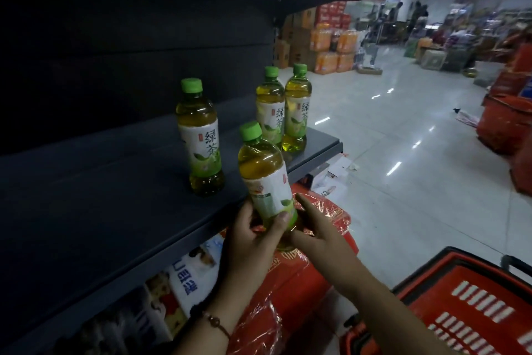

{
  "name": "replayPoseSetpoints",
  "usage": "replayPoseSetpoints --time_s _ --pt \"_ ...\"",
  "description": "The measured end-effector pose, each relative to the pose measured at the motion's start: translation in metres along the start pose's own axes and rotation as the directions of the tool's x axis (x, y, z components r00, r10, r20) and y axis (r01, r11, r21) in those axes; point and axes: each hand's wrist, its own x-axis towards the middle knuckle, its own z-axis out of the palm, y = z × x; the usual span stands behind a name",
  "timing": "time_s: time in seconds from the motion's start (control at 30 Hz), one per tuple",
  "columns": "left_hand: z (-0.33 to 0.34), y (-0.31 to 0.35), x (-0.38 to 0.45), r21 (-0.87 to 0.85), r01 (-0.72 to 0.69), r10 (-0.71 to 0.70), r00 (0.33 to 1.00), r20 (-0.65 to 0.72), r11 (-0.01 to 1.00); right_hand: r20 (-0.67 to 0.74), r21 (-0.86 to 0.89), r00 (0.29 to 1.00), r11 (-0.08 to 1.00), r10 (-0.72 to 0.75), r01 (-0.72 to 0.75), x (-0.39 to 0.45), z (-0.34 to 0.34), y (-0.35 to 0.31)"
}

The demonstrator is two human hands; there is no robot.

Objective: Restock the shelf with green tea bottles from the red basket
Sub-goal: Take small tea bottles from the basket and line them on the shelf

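The green tea bottle (266, 179) stands near upright, cap up, tilted slightly left. The left hand (253, 236) grips its lower body; the right hand (312, 228) cups its base, fingers extended.

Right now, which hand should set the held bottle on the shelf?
Left. The left hand wraps the held bottle at its lower body, nearer the shelf. The right hand only touches its base with straight fingers.
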Motion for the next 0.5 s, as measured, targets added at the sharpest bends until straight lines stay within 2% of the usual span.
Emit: replayPoseSetpoints --time_s 0.1,0.17,0.23,0.33,0.5 --pt "-0.006 0.008 0.011 -0.032 -0.021 0.02 1.0 -0.012 0.999 0.025 -0.034 0.999 0.999 -0.028 0.029 0.014 -0.006 -0.009" --pt "-0.004 0.013 0.021 -0.022 -0.046 0.044 0.994 -0.104 0.999 -0.03 -0.013 0.997 0.998 -0.065 0.065 0.025 -0.005 -0.013" --pt "0.0 0.021 0.03 0.088 -0.082 0.098 0.976 -0.196 0.993 -0.088 -0.004 0.99 0.994 -0.109 0.109 0.035 -0.002 -0.017" --pt "0.006 0.029 0.044 0.28 -0.092 0.162 0.958 -0.237 0.955 -0.171 -0.146 0.966 0.974 -0.196 0.172 0.057 0.004 -0.016" --pt "0.008 0.027 0.077 0.301 -0.125 0.228 0.914 -0.336 0.945 -0.268 -0.238 0.928 0.951 -0.259 0.197 0.097 0.02 -0.011"
